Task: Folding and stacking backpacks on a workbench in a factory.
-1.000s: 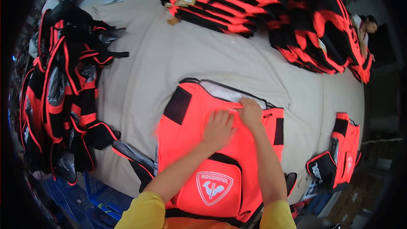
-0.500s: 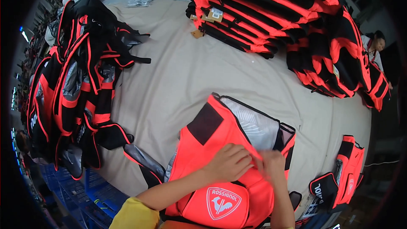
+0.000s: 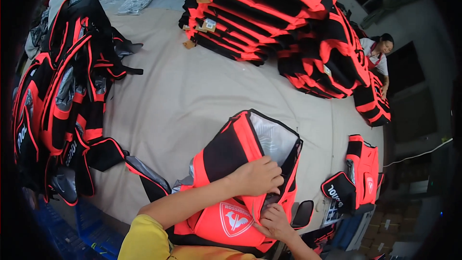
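Head view: The red-and-black bag (image 3: 222, 156) lay at lower centre, its mouth gaping wider than a second earlier, silver inside more accessible. Left hand (image 3: 257, 175) and right hand (image 3: 276, 222), fingers curled closed, gripped its edge on the counter (image 3: 192, 86).

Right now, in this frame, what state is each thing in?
Red-and-black bag in hand: open at the mouth, silver lining showing
Left hand: closed on the bag's edge
Right hand: closed on the bag's edge
Far stack of bags: layered flat
Bags at left: heaped loosely
Bag at right: lying, black flap spread
Clear plastic: crumpled
Beige cover: creased
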The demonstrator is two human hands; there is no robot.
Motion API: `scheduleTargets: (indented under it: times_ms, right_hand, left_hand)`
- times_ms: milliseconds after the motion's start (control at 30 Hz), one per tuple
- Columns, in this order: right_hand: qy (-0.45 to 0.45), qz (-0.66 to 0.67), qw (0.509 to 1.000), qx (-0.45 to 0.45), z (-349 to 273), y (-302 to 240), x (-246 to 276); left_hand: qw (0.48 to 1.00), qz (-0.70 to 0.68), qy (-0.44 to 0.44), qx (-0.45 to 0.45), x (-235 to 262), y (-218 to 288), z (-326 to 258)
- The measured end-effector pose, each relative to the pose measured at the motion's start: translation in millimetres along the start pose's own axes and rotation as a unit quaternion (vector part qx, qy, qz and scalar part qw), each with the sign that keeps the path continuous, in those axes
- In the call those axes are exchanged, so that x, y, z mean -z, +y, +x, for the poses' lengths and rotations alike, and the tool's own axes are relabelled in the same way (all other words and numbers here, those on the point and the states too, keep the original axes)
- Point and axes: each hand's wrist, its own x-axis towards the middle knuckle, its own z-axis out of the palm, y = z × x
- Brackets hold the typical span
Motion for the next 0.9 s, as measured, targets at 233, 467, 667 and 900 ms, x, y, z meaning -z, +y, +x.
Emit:
scheduleTargets:
  times_ms: [233, 467, 667, 900]
  right_hand:
    - [0.052, 0.023, 0.997, -0.057, -34.3, -4.8, -1.2]
    - [0.128, 0.059, 0.988, -0.061, -45.6, -13.7, 10.3]
    - [0.179, 0.083, 0.975, -0.101, -64.7, -4.6, 4.2]
    - [0.190, 0.089, 0.971, -0.111, -77.1, -2.0, -1.4]
  left_hand:
    - [0.987, -0.080, -0.133, 0.046, -2.9, -11.2, 13.7]
    - [0.966, 0.053, -0.208, 0.144, 78.9, -118.6, 40.0]
    - [0.929, -0.262, -0.199, 0.170, 85.9, -112.9, 23.5]
    - [0.952, -0.159, -0.249, 0.075, 88.9, -105.8, 14.2]
